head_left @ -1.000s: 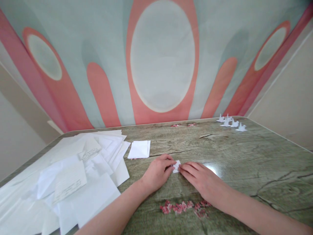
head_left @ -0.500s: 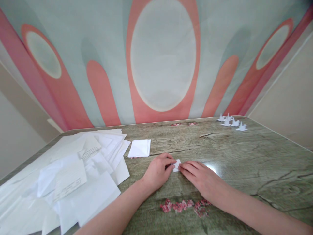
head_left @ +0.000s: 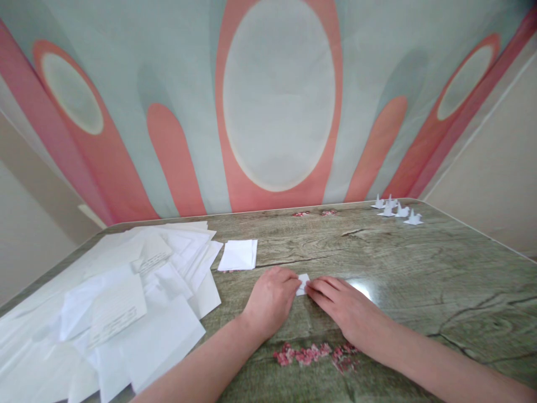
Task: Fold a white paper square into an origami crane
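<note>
Spanning the foreground, a wood-grain tabletop [head_left: 457, 263] is being marked by dark printed cracks, a bright patch of glare [head_left: 361, 289] and pink blossom prints [head_left: 308, 354], with smaller blossoms being shown along the back edge. Behind it, the view is being filled by a grey-green backdrop [head_left: 188, 50] patterned with coral arches and pale ovals; at either side, plain wall [head_left: 503, 179] is being left exposed.

Loose white sheets [head_left: 168, 336], some bearing lines of print: being spread in an overlapping heap across the left side. Small stack of square white papers [head_left: 237, 255]: being kept just beside the heap, toward the back. Folded paper birds [head_left: 414, 218], five: being grouped near the back right corner, well apart from both hands.

Folded white paper piece [head_left: 302, 284], small: being held at the middle of the tabletop, between the two hands. Its left edge is being pinched by the bent fingers of the left hand [head_left: 271, 299], thumb hidden; its right edge is being gripped by the gathered fingertips of the right hand [head_left: 346, 308].
</note>
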The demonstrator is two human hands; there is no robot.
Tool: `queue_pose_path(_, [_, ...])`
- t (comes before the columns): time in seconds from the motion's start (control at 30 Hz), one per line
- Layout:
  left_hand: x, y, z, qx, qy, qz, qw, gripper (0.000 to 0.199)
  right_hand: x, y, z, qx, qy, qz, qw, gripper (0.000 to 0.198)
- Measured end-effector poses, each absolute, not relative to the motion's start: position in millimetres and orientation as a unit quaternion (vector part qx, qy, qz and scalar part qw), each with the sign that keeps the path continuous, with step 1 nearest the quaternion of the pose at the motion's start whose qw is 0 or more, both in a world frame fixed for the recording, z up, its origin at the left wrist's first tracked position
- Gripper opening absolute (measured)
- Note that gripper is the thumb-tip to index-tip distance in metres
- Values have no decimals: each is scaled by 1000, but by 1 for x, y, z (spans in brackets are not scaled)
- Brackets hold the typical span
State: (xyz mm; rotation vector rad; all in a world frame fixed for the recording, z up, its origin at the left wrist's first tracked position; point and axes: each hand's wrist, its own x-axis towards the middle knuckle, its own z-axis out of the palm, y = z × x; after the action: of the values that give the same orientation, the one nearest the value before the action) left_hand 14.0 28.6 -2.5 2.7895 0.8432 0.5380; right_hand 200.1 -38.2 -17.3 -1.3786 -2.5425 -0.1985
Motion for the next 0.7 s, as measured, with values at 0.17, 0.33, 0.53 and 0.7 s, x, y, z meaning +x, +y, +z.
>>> queue_pose_path(0.17, [10, 14, 8, 946, 302, 119, 20, 27, 198, -38, -15, -475, -870, -59, 116, 35])
queue_pose_path(0.33, [5, 8, 10, 946, 313, 89, -2, 44, 199, -37, -14, -480, -870, -29, 111, 34])
queue_pose_path(0.53, [6, 4, 9, 945, 315, 82, -16, 50, 199, -36, -18, -479, -869, -32, 115, 35])
queue_pose_path(0.7, [4, -1, 9, 946, 318, 67, -20, 54, 198, -36, -18, -482, -867, -43, 121, 34])
